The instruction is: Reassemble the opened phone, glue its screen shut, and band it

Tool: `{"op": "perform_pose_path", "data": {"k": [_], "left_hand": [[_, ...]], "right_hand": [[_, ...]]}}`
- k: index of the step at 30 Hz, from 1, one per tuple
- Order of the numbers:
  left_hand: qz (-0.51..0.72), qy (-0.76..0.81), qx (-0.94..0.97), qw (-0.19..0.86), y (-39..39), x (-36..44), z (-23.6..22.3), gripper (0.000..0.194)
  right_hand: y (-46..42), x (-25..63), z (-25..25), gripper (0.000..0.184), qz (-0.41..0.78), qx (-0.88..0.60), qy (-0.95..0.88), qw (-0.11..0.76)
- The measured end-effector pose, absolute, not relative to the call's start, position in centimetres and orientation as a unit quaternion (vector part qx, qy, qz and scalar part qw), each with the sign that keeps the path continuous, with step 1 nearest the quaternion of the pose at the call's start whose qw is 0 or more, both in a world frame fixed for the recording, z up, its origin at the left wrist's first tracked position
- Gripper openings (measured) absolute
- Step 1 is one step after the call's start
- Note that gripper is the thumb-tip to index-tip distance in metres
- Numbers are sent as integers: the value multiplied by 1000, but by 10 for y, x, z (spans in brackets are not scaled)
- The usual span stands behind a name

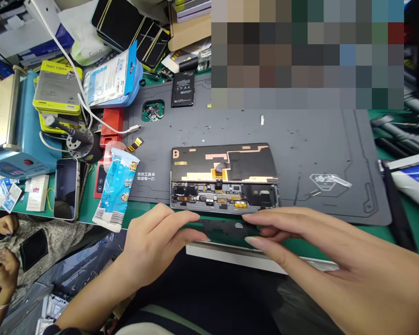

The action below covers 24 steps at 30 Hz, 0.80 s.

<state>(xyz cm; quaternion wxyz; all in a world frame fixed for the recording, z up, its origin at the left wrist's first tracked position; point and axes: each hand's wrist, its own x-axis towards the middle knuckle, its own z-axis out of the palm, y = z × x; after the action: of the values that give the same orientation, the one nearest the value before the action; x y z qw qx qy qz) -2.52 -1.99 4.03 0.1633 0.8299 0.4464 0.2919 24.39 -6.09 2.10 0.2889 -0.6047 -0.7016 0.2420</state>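
Mat (317, 149), flat, dark grey, printed with lines: beyond our hands. Right hand (356, 260), ours: narrowed, pinching. Left hand (148, 246), ours: slightly parted; whether gripping, we cannot tell. Opened black device (251, 167), circuit board (207, 197) exposed: just beyond both hands. Thin, dark rectangular plate (221, 228): between our hands, held in the right.

Looks bright, fairly even | shades softly | blurs at far right | stretches toward edges | pixelated upper right
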Motion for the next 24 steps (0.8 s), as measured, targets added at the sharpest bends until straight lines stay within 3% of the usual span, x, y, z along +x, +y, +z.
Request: {"op": "perform_pose_path", "data": {"k": [7,13,19,24], "left_hand": [[283,424,854,108,-5,-18,34,24],[272,416,864,76,7,-14,35,22],[305,409,852,122,5,-16,39,23],[342,402,837,149,-2,-13,44,22]], "right_hand": [[-38,245,29,18,133,-560,-773,265],[-29,248,32,19,144,-570,-769,250],[-24,249,41,19,255,-581,-722,275],[-37,256,45,25,449,-600,-611,254]]}}
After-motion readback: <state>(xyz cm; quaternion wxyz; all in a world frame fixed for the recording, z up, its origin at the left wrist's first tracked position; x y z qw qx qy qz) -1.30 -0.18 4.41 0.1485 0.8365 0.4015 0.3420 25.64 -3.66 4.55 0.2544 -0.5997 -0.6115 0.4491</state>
